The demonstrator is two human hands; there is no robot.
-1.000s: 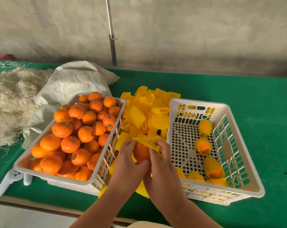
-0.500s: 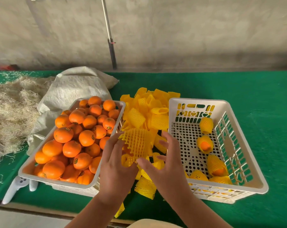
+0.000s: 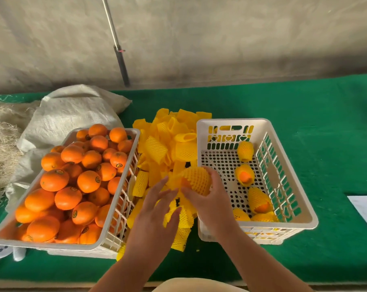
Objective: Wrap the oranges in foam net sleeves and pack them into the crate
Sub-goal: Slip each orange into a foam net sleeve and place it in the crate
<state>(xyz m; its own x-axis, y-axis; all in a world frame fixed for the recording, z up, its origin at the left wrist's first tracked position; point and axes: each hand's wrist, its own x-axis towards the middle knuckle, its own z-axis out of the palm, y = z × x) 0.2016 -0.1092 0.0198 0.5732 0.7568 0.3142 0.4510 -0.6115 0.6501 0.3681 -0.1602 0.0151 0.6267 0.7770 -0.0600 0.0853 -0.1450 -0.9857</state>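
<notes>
My right hand (image 3: pixel 211 199) grips a wrapped orange (image 3: pixel 196 180) in a yellow foam net sleeve, at the left rim of the right crate (image 3: pixel 292 199). My left hand (image 3: pixel 155 213) hovers beside it with fingers straight and spread, holding nothing. A pile of yellow foam net sleeves (image 3: pixel 168 148) lies between the two crates. The left crate (image 3: pixel 123 186) is heaped with bare oranges (image 3: pixel 73 186). Several wrapped oranges (image 3: pixel 244 175) lie along the right side of the right crate.
A white woven sack (image 3: pixel 73 114) lies behind the left crate, with a heap of straw (image 3: pixel 1 148) at far left. A green cloth (image 3: pixel 304 106) covers the table. A white sheet (image 3: pixel 365 209) sits at the right edge. A metal pole (image 3: pixel 119 51) leans on the wall.
The sleeve has been pulled over the orange. My right hand has carried the wrapped orange rightward to the right crate's rim, and my left hand has let go and opened.
</notes>
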